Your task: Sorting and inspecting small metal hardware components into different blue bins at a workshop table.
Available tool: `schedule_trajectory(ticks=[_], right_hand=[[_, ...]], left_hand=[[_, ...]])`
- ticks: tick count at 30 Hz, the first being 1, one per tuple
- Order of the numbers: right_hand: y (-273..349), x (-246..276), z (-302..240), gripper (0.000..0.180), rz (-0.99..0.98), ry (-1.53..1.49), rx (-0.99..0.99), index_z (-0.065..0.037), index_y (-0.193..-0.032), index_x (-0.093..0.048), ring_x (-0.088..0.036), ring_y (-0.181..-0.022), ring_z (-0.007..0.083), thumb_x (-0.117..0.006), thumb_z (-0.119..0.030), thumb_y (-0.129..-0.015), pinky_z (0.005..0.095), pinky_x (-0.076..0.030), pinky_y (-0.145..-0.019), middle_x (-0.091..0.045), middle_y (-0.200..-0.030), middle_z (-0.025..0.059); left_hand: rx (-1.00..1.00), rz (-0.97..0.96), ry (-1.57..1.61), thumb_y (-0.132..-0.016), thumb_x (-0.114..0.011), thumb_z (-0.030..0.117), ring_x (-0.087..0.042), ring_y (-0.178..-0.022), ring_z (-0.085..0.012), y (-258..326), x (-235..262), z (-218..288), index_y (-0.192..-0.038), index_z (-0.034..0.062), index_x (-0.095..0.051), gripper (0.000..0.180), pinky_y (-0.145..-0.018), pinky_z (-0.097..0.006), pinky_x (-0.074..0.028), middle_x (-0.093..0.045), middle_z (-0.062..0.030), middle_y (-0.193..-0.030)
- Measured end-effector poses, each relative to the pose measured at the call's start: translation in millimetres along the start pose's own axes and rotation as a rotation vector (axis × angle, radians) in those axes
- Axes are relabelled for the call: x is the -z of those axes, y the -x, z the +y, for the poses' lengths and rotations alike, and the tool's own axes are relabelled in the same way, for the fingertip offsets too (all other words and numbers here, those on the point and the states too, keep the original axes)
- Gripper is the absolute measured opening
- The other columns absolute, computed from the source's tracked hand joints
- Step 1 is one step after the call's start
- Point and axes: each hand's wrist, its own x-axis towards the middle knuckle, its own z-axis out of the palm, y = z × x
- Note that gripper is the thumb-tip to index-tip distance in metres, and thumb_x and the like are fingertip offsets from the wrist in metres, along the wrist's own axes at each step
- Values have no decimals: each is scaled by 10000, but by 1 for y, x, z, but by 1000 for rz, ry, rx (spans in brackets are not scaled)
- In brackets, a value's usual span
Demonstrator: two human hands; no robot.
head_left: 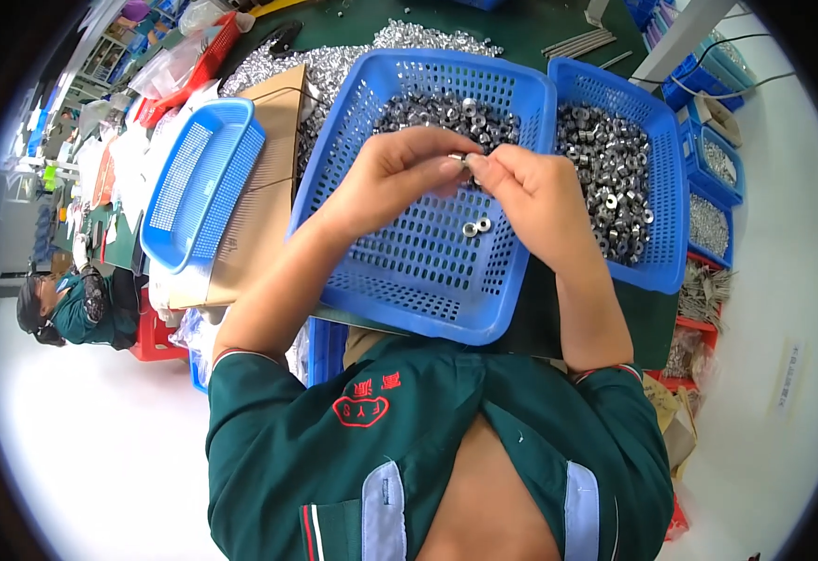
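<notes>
Both my hands meet over a blue perforated basket [428, 318]. My left hand [395, 178] pinches a small shiny metal collar [460, 158] between thumb and fingers. From the other side, my right hand [532, 192] has thumb and fingertips closed on the same collar; the fingers partly hide it. Below them, two loose metal rings [470, 229] lie on the basket floor. A heap of similar metal parts [418, 110] fills the basket's far end.
Close on the right, a second blue basket [678, 215] holds many metal parts. A pile of shiny parts [400, 35] and several metal rods [577, 44] lie farther back. At left, a blue basket [231, 192] rests on cardboard [273, 206]; a co-worker [82, 304] is beyond.
</notes>
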Motion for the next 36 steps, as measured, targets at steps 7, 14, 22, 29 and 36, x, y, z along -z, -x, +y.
schedule_trajectory(ticks=[7,14,22,29,36], right_hand=[[0,17,3,368,147,214,21,-47,-712,-595,-542,-492,321,-585,-350,-921,399,-395,-465,-508,-508,137],[4,16,2,303,191,151,114,-29,-737,-591,-466,-460,208,-621,-272,-915,339,-356,-447,-483,-512,90],[3,18,-2,306,178,175,124,-64,-704,-577,-540,-490,307,-625,-296,-898,396,-387,-454,-541,-551,112],[3,16,2,182,151,171,184,-56,-813,-580,-592,-615,348,-611,-216,-893,417,-438,-529,-601,-688,135],[4,7,-2,184,96,225,233,-64,-781,-577,-603,-623,312,-625,-215,-873,411,-449,-531,-607,-691,104]], left_hand=[[275,-35,205,-860,-577,66,-610,-845,-162,-14,-1,-28,-992,-11,-586,153,-750,-287,-507,-623,-94,-914],[160,-186,-950,-758,-734,238,-618,-825,-246,-7,-28,-79,-949,55,-599,297,-708,-356,-502,-611,-98,-871],[345,-231,-845,-801,-701,197,-645,-828,-206,-21,-26,-62,-973,60,-606,240,-736,-336,-512,-651,-104,-932],[219,-105,582,-898,-630,154,-476,-667,-80,-17,7,-24,-1009,54,-554,168,-612,-220,-380,-568,-8,-799],[177,-126,601,-908,-638,182,-467,-698,-77,-11,3,-22,-1060,29,-583,223,-620,-226,-368,-586,-22,-843]])
